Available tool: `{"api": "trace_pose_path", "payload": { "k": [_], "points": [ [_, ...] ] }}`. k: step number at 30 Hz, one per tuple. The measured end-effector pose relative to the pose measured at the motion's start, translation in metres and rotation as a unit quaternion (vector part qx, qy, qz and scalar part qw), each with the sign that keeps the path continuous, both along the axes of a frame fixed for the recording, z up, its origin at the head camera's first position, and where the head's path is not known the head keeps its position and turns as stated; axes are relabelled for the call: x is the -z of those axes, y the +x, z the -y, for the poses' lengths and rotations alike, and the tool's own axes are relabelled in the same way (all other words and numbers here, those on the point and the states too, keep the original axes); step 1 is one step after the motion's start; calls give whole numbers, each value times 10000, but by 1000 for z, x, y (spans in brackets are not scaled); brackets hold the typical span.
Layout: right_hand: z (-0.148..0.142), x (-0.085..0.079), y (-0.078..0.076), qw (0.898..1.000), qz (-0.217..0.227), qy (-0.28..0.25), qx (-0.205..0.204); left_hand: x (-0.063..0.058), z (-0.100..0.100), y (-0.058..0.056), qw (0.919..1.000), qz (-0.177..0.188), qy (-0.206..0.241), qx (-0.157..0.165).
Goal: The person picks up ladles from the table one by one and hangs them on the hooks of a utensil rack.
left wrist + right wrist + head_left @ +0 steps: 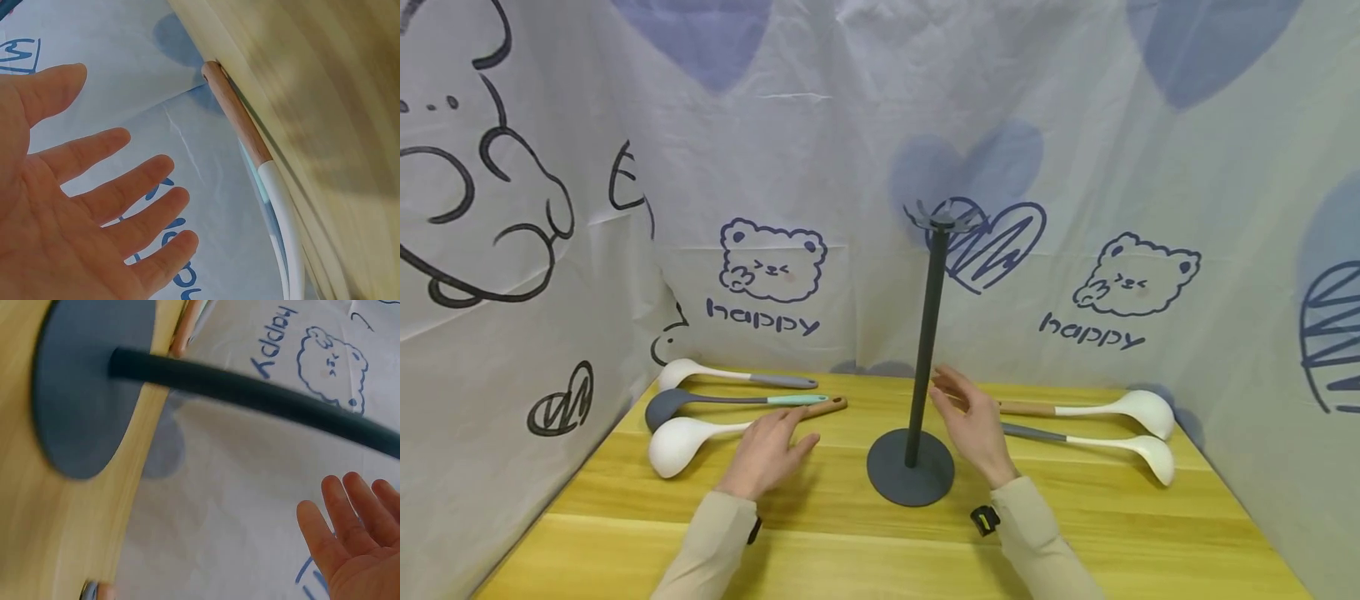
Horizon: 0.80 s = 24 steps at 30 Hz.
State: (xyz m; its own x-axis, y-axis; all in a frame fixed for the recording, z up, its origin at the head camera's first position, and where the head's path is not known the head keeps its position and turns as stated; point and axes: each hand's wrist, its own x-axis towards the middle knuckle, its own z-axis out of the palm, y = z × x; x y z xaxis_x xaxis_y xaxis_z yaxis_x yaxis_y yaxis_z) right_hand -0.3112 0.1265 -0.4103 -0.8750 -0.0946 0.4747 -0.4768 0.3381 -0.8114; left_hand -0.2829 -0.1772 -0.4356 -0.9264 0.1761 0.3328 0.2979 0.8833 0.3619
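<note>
A dark utensil stand [927, 342] rises from its round base [895, 485], with several hooks at its top. My right hand [973, 425] is just right of its pole, fingers extended; in the right wrist view that hand [356, 544] is apart from the pole [250, 397]. My left hand [765, 454] hovers over a white ladle [676, 446] with a wooden handle [237, 112], hiding part of it. In the left wrist view, the fingers [134, 181] are spread and hold nothing. Behind that ladle lie a dark blue ladle [664, 407] and a white one with a grey handle [679, 372].
On the right lie a white ladle with a wooden handle [1146, 408] and a smaller white ladle with a grey handle [1153, 454]. The wooden table [850, 550] is bounded by white printed cloth [880, 308] at its back and sides.
</note>
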Motion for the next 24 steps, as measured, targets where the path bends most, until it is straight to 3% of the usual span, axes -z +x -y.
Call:
{"api": "trace_pose_path", "payload": {
  "k": [12, 24],
  "points": [
    [-51, 15, 3, 9963, -117, 460, 709, -6, 0, -5, 9997, 171, 25, -193],
    [-60, 18, 2, 9952, 16, 593, 783, -8, 4, -4, 9998, 0, -10, -212]
  ]
}}
